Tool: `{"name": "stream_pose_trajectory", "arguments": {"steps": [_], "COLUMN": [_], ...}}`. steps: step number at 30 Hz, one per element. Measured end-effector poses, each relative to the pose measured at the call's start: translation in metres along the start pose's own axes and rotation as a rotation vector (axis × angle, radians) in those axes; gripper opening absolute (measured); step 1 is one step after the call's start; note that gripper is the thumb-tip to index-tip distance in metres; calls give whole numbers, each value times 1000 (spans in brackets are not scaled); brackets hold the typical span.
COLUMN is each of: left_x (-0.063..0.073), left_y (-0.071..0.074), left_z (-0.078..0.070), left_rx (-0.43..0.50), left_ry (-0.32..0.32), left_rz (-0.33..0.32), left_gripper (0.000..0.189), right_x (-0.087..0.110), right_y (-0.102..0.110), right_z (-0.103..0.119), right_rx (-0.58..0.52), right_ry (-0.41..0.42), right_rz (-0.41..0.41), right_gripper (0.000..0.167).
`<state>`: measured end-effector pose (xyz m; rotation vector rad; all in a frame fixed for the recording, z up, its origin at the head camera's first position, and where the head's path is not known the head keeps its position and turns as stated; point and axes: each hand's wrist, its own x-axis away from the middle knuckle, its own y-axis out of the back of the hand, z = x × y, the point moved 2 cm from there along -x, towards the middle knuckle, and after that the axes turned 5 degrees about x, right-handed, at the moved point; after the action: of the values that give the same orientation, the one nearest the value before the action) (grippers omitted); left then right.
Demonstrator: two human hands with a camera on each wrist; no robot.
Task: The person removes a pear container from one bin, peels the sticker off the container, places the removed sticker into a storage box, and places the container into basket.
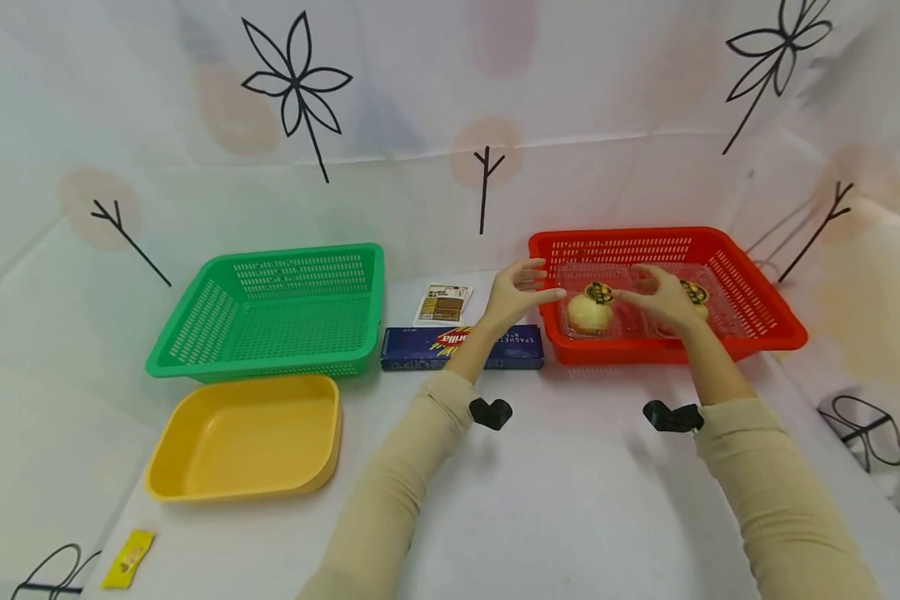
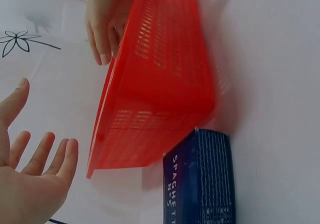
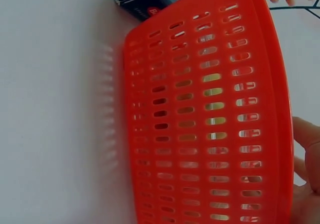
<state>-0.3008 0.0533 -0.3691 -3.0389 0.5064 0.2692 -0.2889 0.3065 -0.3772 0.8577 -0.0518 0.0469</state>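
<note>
The left clear box (image 1: 589,315) sits in the red basket (image 1: 617,353), between the left hand (image 1: 516,298) and the right hand (image 1: 669,302). Both hands are empty with loose fingers, and the right one seems to reach further over it

The red basket (image 1: 630,352) looks smooth plastic, the packs (image 1: 592,307) inside glossy plastic.

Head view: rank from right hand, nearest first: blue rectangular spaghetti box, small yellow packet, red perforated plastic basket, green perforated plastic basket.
1. Red perforated plastic basket, beneath the right hand.
2. Blue rectangular spaghetti box, left of the red basket.
3. Green perforated plastic basket, farther left.
4. Small yellow packet, lower left of view.
</note>
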Motion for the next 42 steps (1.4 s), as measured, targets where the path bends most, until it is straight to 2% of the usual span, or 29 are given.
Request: {"name": "stream_pose_trajectory", "arguments": {"steps": [5, 12, 17, 21, 25, 30, 32, 37, 42], "left_x": [-6, -6, -7, -7, -6, -4, -4, -4, -6], "left_y": [-16, -30, -37, -48, -62, -77, -79, -82, -82], "left_z": [1, 7, 7, 7, 9, 13, 14, 16, 17], "left_rx": [-16, -156, -164, -178, -176, -209, -214, -138, -87], "left_ry": [19, 87, 107, 172, 243, 275, 293, 325, 354], "left_rz": [29, 72, 90, 100, 76, 19, -8, -54, -67], "left_gripper": [62, 68, 72, 76, 77, 80, 81, 80, 79], "right_x": [0, 1, -1, 0, 2, 3, 3, 1, -1], "right_y": [-1, -7, -11, -10, -9, -8, -9, -9, -8], "right_z": [1, 0, -1, -2, -3, -5, -5, -7, -7], "right_rx": [-26, -57, -58, -74, -103, -110, -105, -110, -108], "right_ry": [-19, -28, -44, -35, -19, -27, -32, -33, -38], "right_rz": [-12, 11, 37, 38, 57, 71, 69, 72, 92], "right_gripper": [85, 86, 90, 89, 87, 88, 88, 87, 86]}}
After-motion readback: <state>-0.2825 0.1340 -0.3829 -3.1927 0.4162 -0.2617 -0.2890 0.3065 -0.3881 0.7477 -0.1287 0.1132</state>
